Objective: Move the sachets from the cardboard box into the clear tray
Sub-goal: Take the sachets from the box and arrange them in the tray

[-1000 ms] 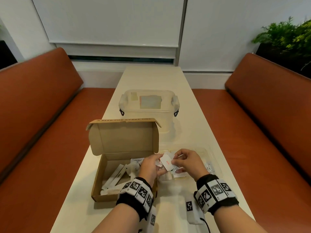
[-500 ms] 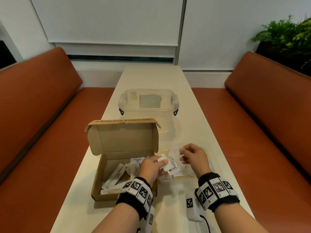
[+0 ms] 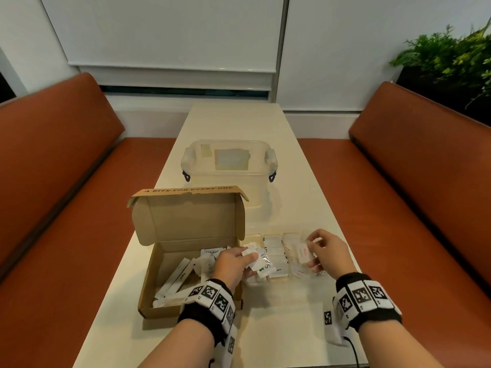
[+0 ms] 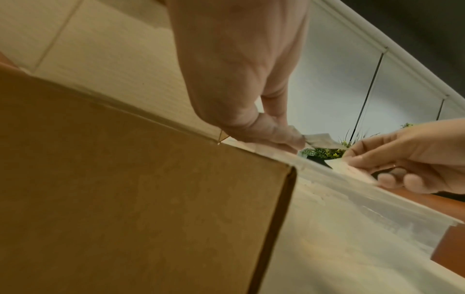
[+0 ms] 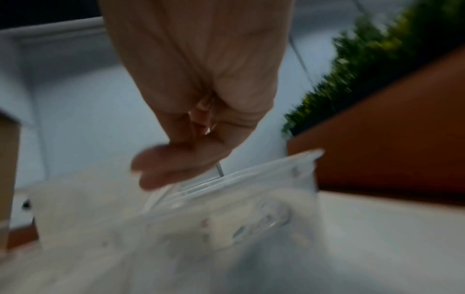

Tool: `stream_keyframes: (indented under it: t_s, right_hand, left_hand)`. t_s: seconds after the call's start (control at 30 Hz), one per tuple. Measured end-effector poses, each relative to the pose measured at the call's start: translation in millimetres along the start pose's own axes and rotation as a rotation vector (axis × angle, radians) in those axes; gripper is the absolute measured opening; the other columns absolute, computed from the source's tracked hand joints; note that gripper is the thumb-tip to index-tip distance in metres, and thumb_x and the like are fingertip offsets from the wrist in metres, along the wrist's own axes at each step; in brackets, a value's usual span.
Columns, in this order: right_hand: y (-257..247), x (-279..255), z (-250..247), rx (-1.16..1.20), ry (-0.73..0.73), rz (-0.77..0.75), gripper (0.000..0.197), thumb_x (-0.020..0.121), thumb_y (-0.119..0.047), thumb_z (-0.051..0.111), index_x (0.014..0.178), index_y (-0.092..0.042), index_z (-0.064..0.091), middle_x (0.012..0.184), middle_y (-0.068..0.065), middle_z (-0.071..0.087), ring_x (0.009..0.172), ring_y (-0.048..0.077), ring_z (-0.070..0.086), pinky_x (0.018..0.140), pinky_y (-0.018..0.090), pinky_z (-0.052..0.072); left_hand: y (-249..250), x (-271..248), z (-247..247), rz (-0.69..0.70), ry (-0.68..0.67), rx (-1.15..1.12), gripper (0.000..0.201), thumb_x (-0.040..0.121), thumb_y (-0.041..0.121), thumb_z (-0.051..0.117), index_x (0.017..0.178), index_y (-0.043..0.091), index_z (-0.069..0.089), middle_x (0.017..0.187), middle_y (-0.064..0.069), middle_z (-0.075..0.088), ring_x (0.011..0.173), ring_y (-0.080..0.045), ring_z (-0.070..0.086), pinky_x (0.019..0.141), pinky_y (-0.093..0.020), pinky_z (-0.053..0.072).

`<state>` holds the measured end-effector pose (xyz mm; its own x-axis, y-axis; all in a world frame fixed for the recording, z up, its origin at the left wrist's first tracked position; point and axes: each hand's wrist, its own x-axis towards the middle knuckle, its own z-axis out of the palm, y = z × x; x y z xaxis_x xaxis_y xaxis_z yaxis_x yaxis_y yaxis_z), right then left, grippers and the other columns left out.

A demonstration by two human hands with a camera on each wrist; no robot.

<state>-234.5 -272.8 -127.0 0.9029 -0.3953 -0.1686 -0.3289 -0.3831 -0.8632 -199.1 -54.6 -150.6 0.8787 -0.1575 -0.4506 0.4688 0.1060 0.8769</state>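
Your left hand [image 3: 233, 264] pinches a few sachets [image 3: 261, 262], count unclear, at frame centre; your right hand [image 3: 328, 252] pinches one sachet [image 3: 303, 253] over the tray [image 3: 276, 279]. One box [image 3: 170, 264], lower left. Wrist views show undersides only.

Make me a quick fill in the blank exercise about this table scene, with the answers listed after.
1. The cardboard box has its lid standing ____.
2. The right hand pinches a sachet above the clear ____.
3. Behind the box stands a plastic container with its lid ____.
4. The left hand holds several ____.

Answers: open; tray; on; sachets
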Motion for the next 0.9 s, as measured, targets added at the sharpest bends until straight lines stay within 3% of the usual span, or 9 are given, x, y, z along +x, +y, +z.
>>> stream_keyframes:
  t_s: [0.17, 0.27, 0.4, 0.5, 0.67, 0.73, 0.8, 0.9]
  right_hand:
    - [-2.4, -4.0, 6.9, -0.414, -0.157, -0.118, 0.012, 0.089, -0.005, 0.056, 0.085, -0.012, 0.066, 0.075, 0.008, 0.067, 0.055, 0.016, 0.062, 0.054, 0.027, 0.056]
    - [-3.1, -5.8, 14.6, -0.578, -0.206, -0.175, 0.014, 0.085, -0.003, 0.056, 0.085, -0.013, 0.066, 0.079, 0.006, 0.068, 0.063, 0.015, 0.059, 0.066, 0.028, 0.052]
    - [-0.8, -5.5, 20.5, -0.705, -0.193, -0.236, 0.019, 0.084, 0.002, 0.050, 0.084, -0.014, 0.060, 0.080, -0.001, 0.061, 0.074, 0.015, 0.055, 0.064, 0.019, 0.040]
    - [1.8, -4.7, 26.3, -0.763, -0.178, -0.243, 0.019, 0.084, 0.003, 0.047, 0.078, -0.015, 0.050, 0.079, 0.000, 0.055, 0.072, 0.016, 0.049, 0.063, 0.021, 0.037]
    - [9.2, -3.0, 36.2, -0.829, -0.123, -0.170, 0.033, 0.083, 0.007, 0.040, 0.065, -0.020, 0.034, 0.079, 0.000, 0.045, 0.069, 0.017, 0.043, 0.057, 0.022, 0.030]
    - [11.8, -3.4, 39.7, -0.820, -0.111, -0.187, 0.025, 0.086, 0.004, 0.039, 0.073, -0.017, 0.037, 0.081, 0.000, 0.042, 0.069, 0.018, 0.043, 0.059, 0.022, 0.030]
    - [13.7, -3.1, 41.6, -0.789, -0.103, -0.205, 0.018, 0.088, 0.001, 0.039, 0.081, -0.015, 0.040, 0.081, 0.000, 0.041, 0.068, 0.017, 0.042, 0.054, 0.021, 0.026]
    - [16.9, -0.8, 41.4, -0.749, -0.090, -0.213, 0.018, 0.087, 0.002, 0.041, 0.082, -0.015, 0.039, 0.076, -0.002, 0.040, 0.066, 0.017, 0.041, 0.050, 0.018, 0.022]
  left_hand:
    - [2.5, -2.0, 1.5, 0.010, -0.005, 0.015, 0.015, 0.087, 0.000, 0.063, 0.102, 0.001, 0.062, 0.094, -0.017, 0.065, 0.080, -0.025, 0.064, 0.052, -0.020, 0.056]
    - [3.8, -3.7, 2.3, 0.018, 0.003, 0.025, 0.021, 0.088, -0.001, 0.062, 0.108, -0.004, 0.060, 0.101, -0.022, 0.062, 0.090, -0.031, 0.061, 0.052, -0.020, 0.056]
    - [5.5, -4.5, 1.9, 0.024, -0.025, 0.026, 0.016, 0.088, -0.002, 0.061, 0.104, -0.003, 0.061, 0.090, -0.015, 0.064, 0.080, -0.025, 0.063, 0.052, -0.020, 0.057]
    - [5.4, -4.3, 1.5, 0.025, -0.030, 0.027, 0.009, 0.088, -0.003, 0.061, 0.094, 0.004, 0.060, 0.083, -0.010, 0.064, 0.075, -0.021, 0.063, 0.051, -0.020, 0.056]
    - [4.4, -3.1, -0.2, 0.031, -0.045, 0.046, 0.010, 0.088, -0.002, 0.060, 0.096, 0.005, 0.061, 0.085, -0.010, 0.065, 0.076, -0.020, 0.064, 0.054, -0.021, 0.057]
    - [4.0, -2.7, -0.9, 0.029, -0.041, 0.059, 0.010, 0.088, 0.000, 0.061, 0.098, 0.004, 0.061, 0.090, -0.012, 0.065, 0.079, -0.021, 0.064, 0.057, -0.022, 0.058]
    - [3.3, -2.3, -1.0, 0.031, -0.037, 0.064, 0.011, 0.088, 0.000, 0.061, 0.098, 0.006, 0.061, 0.091, -0.012, 0.064, 0.079, -0.021, 0.064, 0.057, -0.022, 0.058]
    - [2.5, -1.9, -1.3, 0.032, -0.032, 0.073, 0.013, 0.088, 0.000, 0.062, 0.099, 0.006, 0.060, 0.091, -0.011, 0.064, 0.078, -0.020, 0.064, 0.056, -0.022, 0.058]
